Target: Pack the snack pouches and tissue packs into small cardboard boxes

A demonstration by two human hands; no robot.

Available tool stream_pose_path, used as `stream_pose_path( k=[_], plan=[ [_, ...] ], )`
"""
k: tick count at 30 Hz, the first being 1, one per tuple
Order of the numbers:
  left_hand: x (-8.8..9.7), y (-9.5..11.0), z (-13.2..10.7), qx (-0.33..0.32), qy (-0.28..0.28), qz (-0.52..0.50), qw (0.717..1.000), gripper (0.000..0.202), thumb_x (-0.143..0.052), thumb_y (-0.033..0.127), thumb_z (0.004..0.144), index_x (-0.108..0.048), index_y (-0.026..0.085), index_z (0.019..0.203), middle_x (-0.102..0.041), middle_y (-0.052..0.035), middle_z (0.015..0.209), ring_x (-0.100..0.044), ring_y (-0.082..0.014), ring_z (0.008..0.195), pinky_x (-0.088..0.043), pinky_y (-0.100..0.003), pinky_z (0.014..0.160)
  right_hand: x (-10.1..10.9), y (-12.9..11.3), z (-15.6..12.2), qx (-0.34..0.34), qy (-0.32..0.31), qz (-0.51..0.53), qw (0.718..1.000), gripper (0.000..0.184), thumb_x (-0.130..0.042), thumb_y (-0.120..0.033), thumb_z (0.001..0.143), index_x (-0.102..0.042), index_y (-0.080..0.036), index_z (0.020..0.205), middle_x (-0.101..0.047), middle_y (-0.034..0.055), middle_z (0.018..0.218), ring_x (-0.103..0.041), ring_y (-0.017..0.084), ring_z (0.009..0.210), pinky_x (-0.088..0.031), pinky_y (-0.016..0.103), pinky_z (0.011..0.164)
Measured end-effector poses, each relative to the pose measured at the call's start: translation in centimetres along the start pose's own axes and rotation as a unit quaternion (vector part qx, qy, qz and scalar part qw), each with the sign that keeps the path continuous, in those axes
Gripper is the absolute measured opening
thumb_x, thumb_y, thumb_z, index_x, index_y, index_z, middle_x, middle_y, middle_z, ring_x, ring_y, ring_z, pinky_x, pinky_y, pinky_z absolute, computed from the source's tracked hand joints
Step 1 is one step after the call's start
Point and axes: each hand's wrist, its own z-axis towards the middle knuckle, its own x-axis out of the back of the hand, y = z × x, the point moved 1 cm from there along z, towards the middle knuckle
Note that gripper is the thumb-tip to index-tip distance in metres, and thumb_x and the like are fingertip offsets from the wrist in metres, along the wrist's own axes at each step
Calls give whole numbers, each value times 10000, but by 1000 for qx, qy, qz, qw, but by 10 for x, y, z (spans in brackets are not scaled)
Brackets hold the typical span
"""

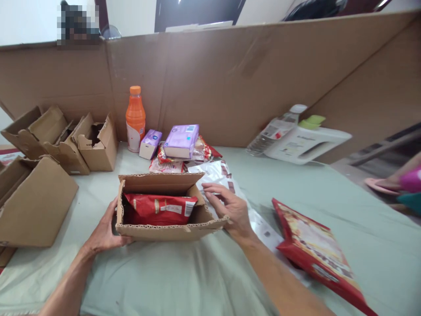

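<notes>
An open cardboard box [158,232] stands in front of me, its torn top edges facing up. Inside it lies a red packet [158,210] with a white label and a barcode. My left hand [107,230] grips the box's left end, thumb along the front and fingers behind the side wall. At the right end is my right hand [230,210], fingers stretched out and slightly bent beside the side wall. The front wall's torn corner overlaps this hand, so whether its palm touches the cardboard is hidden.
Several other open cardboard boxes [39,202] stand at the left. An orange bottle [135,120], purple packs [181,140] and shiny packets are at the back. A large red bag [322,250] lies right, a clear bottle [276,129] and white jug [305,142] behind. Cardboard walls [210,83] enclose the back.
</notes>
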Motion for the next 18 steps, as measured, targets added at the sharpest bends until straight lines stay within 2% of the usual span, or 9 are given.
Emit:
stream_pose_path(
  k=[3, 7, 11, 18],
  plan=[
    [-1, 2, 1, -2, 8, -1, 1000, 1158, -883, 485, 628, -284, 297, 1601, -405, -104, 1617, -417, -405, 1465, -397, -531, 1218, -4, 28, -8, -12, -23, -34, 999, 218, -619, -420, 881, -740, -245, 927, -777, 99, 1126, -725, 269, 1052, -610, 418, 844],
    [-1, 4, 2, 2, 15, 11, 1000, 1166, -884, 476, 609, -302, 320, 1608, -433, -78, 1610, -428, -423, 1459, -410, -538, 1217, -12, 45, -21, 63, -61, -112, 990, 250, -566, -409, 928, -743, -255, 1014, -748, 105, 1229, -687, 295, 1152, -543, 512, 1006],
    [0, 6, 1, 19, 15, 20, 1000, 1157, -869, 489, 619, -298, 340, 1614, -445, -64, 1609, -453, -427, 1443, -447, -535, 1192, -18, 40, -31, 124, -99, -174, 972, 282, -493, -318, 981, -740, -223, 1078, -744, 123, 1223, -679, 313, 1142, -546, 513, 943],
    [0, 7, 2, 4, 9, 18, 1000, 1174, -852, 490, 635, -246, 266, 1615, -416, -113, 1617, -429, -413, 1459, -419, -511, 1202, -22, 29, -34, 156, -121, -231, 953, 333, -497, -219, 977, -678, -242, 1255, -726, 117, 1253, -652, 297, 1182, -541, 452, 957]
  ],
)
